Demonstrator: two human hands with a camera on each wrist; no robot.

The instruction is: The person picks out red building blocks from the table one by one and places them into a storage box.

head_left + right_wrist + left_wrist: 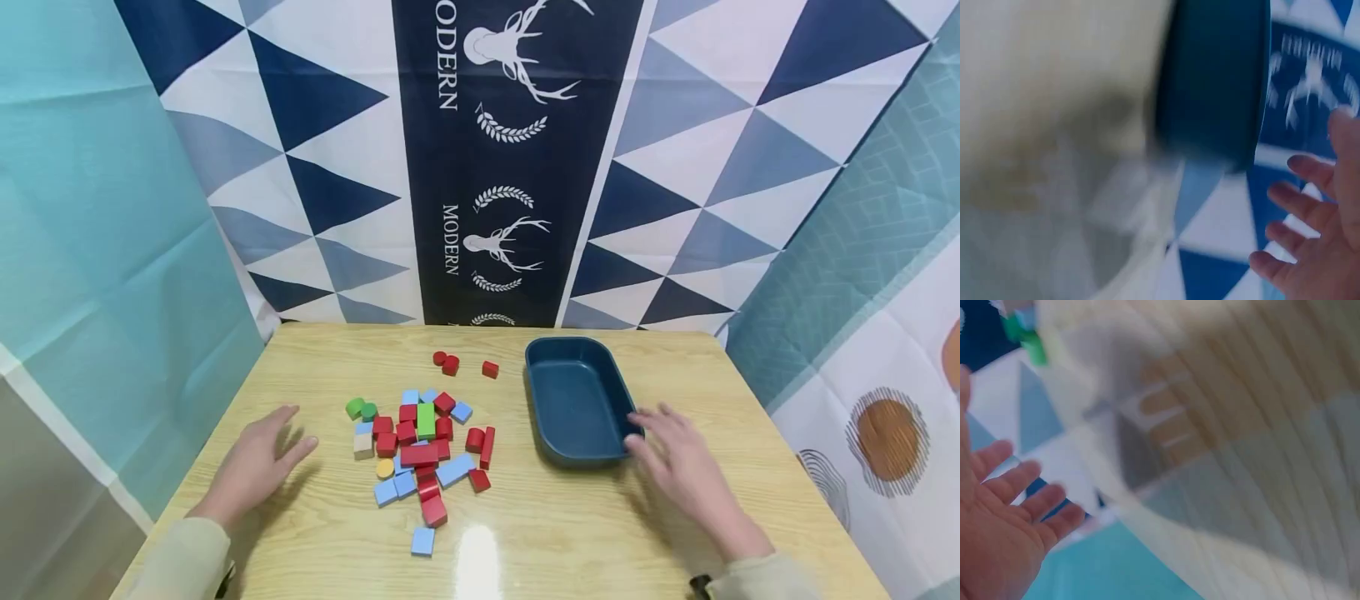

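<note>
My left hand (258, 462) hovers over the left of the table, left of a loose pile of blocks, fingers spread and holding nothing. In the left wrist view its palm and fingers (1016, 481) show bare. My right hand (682, 467) is beside the right wall of a dark blue tub (551, 454). From the head its fingertips overlap the rim, but the right wrist view shows a gap between fingers (1300, 200) and tub. The pile holds red blocks (418, 456), light blue blocks (455, 471), a bright green block (426, 421) and a yellow round piece (385, 468).
Behind the pile lie a red block (490, 369) and two more red pieces (450, 365). Green cylinders (356, 407) sit at its left, above a pale wooden block (363, 446). One blue block (423, 542) lies near the front. Patterned cloth hangs around the wooden table (315, 533).
</note>
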